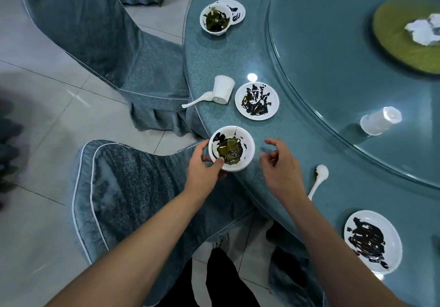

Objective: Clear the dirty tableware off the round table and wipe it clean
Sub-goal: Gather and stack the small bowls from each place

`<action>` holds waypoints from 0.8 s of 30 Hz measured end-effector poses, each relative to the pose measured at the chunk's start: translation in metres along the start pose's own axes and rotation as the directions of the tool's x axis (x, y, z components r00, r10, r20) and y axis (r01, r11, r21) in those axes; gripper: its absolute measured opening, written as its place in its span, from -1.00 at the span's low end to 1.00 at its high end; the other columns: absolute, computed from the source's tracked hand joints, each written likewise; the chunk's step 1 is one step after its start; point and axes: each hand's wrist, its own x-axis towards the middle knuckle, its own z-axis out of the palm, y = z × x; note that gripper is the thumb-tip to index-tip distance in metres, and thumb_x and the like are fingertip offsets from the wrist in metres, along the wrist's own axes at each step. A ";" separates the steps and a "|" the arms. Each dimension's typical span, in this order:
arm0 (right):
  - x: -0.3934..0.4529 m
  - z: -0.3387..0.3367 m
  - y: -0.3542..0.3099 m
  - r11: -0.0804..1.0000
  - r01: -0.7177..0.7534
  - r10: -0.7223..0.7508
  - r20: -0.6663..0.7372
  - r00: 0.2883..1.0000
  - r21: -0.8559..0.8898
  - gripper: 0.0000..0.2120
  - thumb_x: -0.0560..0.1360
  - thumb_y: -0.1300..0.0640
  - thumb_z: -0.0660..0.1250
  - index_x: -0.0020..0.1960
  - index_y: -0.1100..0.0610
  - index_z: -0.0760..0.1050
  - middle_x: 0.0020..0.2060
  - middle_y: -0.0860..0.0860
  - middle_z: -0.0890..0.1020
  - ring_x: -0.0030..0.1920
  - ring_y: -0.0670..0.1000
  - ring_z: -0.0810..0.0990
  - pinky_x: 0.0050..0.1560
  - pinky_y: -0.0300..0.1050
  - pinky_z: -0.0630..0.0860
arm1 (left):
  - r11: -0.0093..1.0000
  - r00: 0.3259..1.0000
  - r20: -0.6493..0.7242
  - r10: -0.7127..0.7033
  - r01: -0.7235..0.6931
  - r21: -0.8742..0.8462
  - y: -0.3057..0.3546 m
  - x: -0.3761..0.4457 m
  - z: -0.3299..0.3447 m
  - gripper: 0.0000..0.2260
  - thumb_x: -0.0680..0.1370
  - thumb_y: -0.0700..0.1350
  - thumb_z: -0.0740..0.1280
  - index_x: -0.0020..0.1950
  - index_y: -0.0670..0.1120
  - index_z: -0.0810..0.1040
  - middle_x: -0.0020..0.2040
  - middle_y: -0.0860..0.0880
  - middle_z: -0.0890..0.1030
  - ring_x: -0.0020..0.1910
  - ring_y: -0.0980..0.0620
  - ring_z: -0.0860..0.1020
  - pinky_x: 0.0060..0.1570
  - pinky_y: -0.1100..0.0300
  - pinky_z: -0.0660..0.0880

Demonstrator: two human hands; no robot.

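The left hand point(204, 166) grips the near rim of a white bowl point(231, 148), thumb hooked over the edge. The bowl is smeared black inside, with wilted green leaves at its bottom, and sits at the table point(297, 51) edge, centre frame. The right hand point(281, 166) hovers just right of it, fingers loosely curled, holding nothing. Above lies a black-streaked plate point(257, 100).

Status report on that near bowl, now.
Left hand grips dirty bowl at table edge. Right hand open beside it, holding nothing. Tipped cup and dirty plate wait beyond.
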 end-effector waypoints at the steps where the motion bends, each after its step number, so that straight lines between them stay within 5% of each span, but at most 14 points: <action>1: -0.002 -0.001 0.003 1.000 -0.010 0.010 0.001 1.000 -0.003 -0.71 0.56 0.11 0.34 0.27 -0.05 0.46 -0.25 -0.08 0.56 -0.21 -0.03 0.57 -0.06 -0.02 0.53 | 1.000 1.000 -0.022 0.010 -0.010 0.004 0.001 0.000 0.002 -0.54 0.54 -0.30 0.42 0.35 0.08 0.49 0.06 -0.03 0.55 0.08 -0.09 0.62 -0.19 -0.03 0.69; 4: -0.010 -0.004 0.009 0.999 -0.045 0.045 -0.005 0.999 -0.001 -0.70 0.56 0.12 0.34 0.26 -0.07 0.46 -0.27 -0.10 0.55 -0.23 -0.09 0.55 -0.13 -0.11 0.46 | 0.991 0.993 -0.086 0.077 -0.067 0.117 0.004 0.002 0.008 -0.50 0.48 -0.33 0.38 0.33 0.10 0.51 0.14 -0.04 0.57 0.14 -0.05 0.57 -0.19 0.13 0.67; 7: -0.016 -0.006 0.015 0.998 -0.068 0.068 -0.005 0.998 0.012 -0.71 0.56 0.14 0.34 0.25 -0.08 0.46 -0.28 -0.10 0.55 -0.25 -0.13 0.55 -0.22 -0.23 0.39 | 0.960 0.985 -0.098 0.142 -0.113 0.257 0.009 0.002 0.008 -0.50 0.39 -0.23 0.35 0.26 0.20 0.52 0.14 0.01 0.61 0.16 -0.06 0.55 0.14 -0.05 0.59; 11: -0.023 -0.007 0.020 0.997 -0.082 0.082 0.030 0.996 0.006 -0.70 0.57 0.10 0.33 0.26 -0.13 0.42 -0.22 -0.10 0.57 -0.18 -0.06 0.57 -0.10 -0.08 0.48 | 0.939 0.979 -0.083 0.186 -0.153 0.310 0.012 0.003 0.002 -0.49 0.40 -0.27 0.38 0.18 0.28 0.53 0.14 0.03 0.62 0.12 0.03 0.56 0.20 -0.05 0.56; 19: -0.031 -0.001 0.005 0.997 -0.054 0.053 0.041 0.998 0.048 -0.71 0.57 0.12 0.32 0.26 -0.10 0.44 -0.22 -0.09 0.58 -0.18 -0.07 0.58 -0.08 -0.08 0.49 | 0.923 0.971 -0.046 0.237 -0.210 0.322 0.031 -0.028 -0.034 -0.47 0.37 -0.14 0.35 0.28 0.31 0.53 0.11 0.02 0.56 -0.03 0.03 0.57 -0.01 -0.13 0.64; 24: -0.036 0.017 -0.024 0.996 -0.014 0.006 0.095 0.995 0.087 -0.74 0.57 0.13 0.32 0.23 -0.09 0.45 -0.28 -0.09 0.56 -0.24 -0.08 0.56 -0.15 -0.11 0.46 | 0.910 0.935 -0.111 0.336 -0.292 0.293 0.055 -0.067 -0.083 -0.46 0.45 -0.31 0.40 0.28 0.22 0.56 0.14 0.09 0.57 -0.14 0.13 0.55 -0.04 0.11 0.58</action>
